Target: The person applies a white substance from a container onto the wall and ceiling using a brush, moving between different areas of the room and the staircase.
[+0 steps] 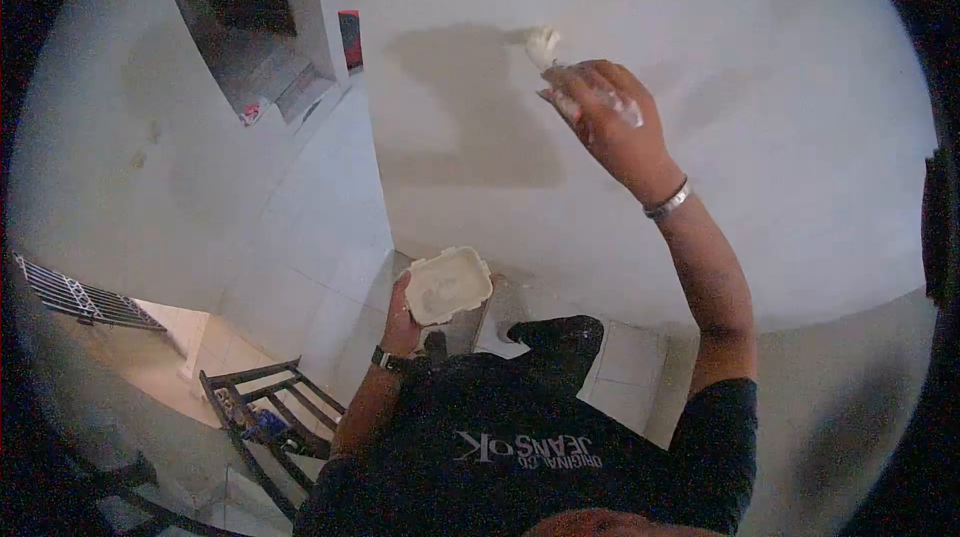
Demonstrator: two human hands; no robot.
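Note:
My right hand (607,117) is raised against the pale wall (700,17), its fingers closed round a small paintbrush (543,45). The brush's whitish head is at the wall surface, and most of its handle is hidden in my grip. White smears mark the back of that hand. Lower down, my left hand (402,320) grips the side of a cream plastic tub (487,287), held level at waist height. A pale coating shows inside the tub.
A dark slatted chair or rack (290,392) stands at lower left, with a metal grille (80,294) beyond it. A recessed shelf (290,77) is at upper left. The wall corner runs down beside my left hand to the tiled floor (625,377).

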